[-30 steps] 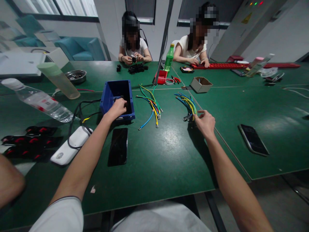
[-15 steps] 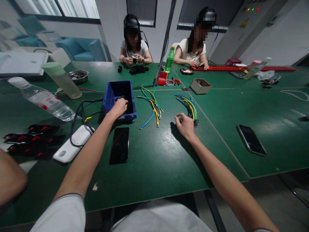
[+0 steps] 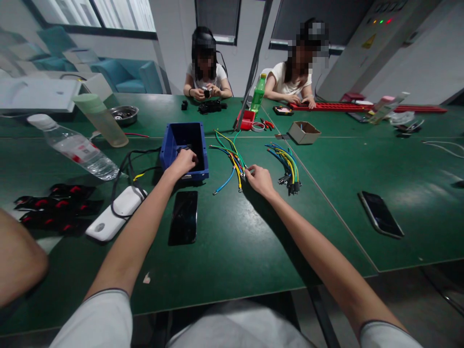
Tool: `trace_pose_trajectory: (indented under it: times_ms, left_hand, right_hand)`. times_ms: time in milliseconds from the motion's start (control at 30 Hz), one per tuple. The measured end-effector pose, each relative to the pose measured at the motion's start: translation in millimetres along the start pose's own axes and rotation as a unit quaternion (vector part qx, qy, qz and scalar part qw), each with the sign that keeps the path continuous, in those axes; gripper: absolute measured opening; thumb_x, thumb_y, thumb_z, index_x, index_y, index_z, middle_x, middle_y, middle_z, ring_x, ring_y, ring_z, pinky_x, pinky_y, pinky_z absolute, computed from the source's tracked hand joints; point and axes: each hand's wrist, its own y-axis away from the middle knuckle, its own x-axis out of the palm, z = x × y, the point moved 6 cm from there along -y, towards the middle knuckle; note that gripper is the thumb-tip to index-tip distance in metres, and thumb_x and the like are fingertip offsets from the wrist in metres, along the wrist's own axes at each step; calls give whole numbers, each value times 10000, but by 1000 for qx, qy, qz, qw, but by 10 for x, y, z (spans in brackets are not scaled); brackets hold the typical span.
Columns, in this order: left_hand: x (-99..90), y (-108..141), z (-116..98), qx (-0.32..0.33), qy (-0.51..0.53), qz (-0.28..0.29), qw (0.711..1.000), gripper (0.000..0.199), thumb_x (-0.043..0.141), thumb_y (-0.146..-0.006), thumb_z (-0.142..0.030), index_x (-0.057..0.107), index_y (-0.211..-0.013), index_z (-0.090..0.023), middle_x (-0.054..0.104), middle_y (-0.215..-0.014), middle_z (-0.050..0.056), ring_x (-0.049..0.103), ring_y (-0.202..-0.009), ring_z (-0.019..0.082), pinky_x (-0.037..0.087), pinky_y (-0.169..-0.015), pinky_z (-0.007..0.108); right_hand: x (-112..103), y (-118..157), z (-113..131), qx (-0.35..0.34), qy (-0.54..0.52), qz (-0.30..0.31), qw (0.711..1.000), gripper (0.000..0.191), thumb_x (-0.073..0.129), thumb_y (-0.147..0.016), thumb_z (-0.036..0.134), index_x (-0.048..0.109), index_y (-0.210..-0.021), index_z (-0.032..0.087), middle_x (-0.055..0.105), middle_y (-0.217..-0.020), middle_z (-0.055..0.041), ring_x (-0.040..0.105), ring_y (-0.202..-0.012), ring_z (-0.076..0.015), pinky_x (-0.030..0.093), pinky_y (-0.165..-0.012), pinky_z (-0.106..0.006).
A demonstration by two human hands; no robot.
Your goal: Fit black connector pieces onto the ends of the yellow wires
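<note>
Inside the blue plastic bin [image 3: 166,150] my left hand [image 3: 184,162] has its fingers curled down among small black parts; what the fingertips hold is hidden. My right hand [image 3: 259,179] is at the lugged ends of a loose bunch of wires [image 3: 232,157] in green, yellow and blue. Thumb and forefinger are closed at the end of a wire there, its exact colour unclear. To the right lies a second bundle of wires [image 3: 290,162], with black caps on its near ends.
A black phone [image 3: 183,217] lies below the bin, near a white power bank [image 3: 114,215] with a black cable. Bottles [image 3: 78,150] stand left. A small cardboard box [image 3: 304,134] and another phone [image 3: 380,214] are on the right. Two people [image 3: 206,72] sit across the table.
My right hand has moved left from the capped wire bundle to the ends of the loose wires. My left hand stays in the bin. The view has shifted slightly.
</note>
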Motion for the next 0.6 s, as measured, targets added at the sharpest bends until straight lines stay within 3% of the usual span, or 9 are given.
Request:
trace_pose_trajectory:
  times_ms: [333, 600]
  left_hand:
    - [-22, 46, 73, -60, -17, -7, 998, 304, 554, -710, -97, 739, -924, -208, 718, -954, 67, 641, -919, 217, 479, -814, 277]
    - [-54, 87, 83, -75, -2, -30, 997, 338, 542, -714, -51, 739, -937, -212, 711, -980, 70, 634, -958, 207, 465, -873, 282]
  right_hand:
    - [173, -348, 80, 45, -3, 42, 998, 364, 523, -828, 483, 694, -892, 168, 700, -915, -180, 641, -953, -294, 432, -775, -324]
    - [205, -432, 81, 35, -71, 69, 994, 277, 564, -792, 408, 670, -723, 161, 682, -730, -105, 634, -792, -226, 413, -679, -269]
